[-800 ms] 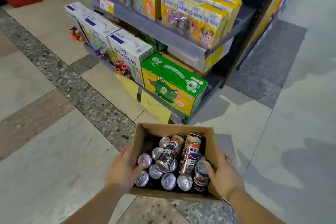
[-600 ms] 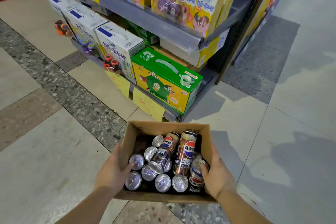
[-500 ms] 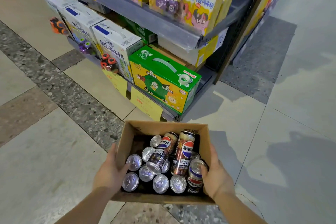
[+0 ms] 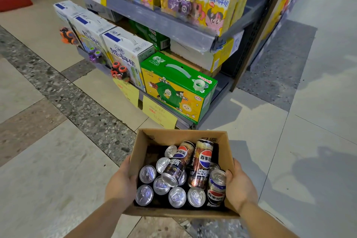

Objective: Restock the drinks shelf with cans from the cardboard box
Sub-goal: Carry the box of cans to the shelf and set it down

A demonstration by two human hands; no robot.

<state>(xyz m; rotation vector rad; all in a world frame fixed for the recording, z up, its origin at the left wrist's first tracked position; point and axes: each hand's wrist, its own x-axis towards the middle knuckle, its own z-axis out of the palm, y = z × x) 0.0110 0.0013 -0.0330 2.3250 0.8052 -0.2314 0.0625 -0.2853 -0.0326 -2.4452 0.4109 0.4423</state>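
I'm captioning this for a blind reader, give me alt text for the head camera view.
A person's left hand and right hand grip the sides of an open cardboard box of Pepsi cans, carried above a tiled floor before a store shelf of milk cartons.

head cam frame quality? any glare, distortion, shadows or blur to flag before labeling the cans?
Head view: wide-angle bowing, the shelf edge and floor tiles curve toward the frame edges. Glare whitens the can tops in the cardboard box; labels on the lying cans stay readable. Soft shadows on the floor right of the box. Left hand and right hand sharp; top corners blurred.
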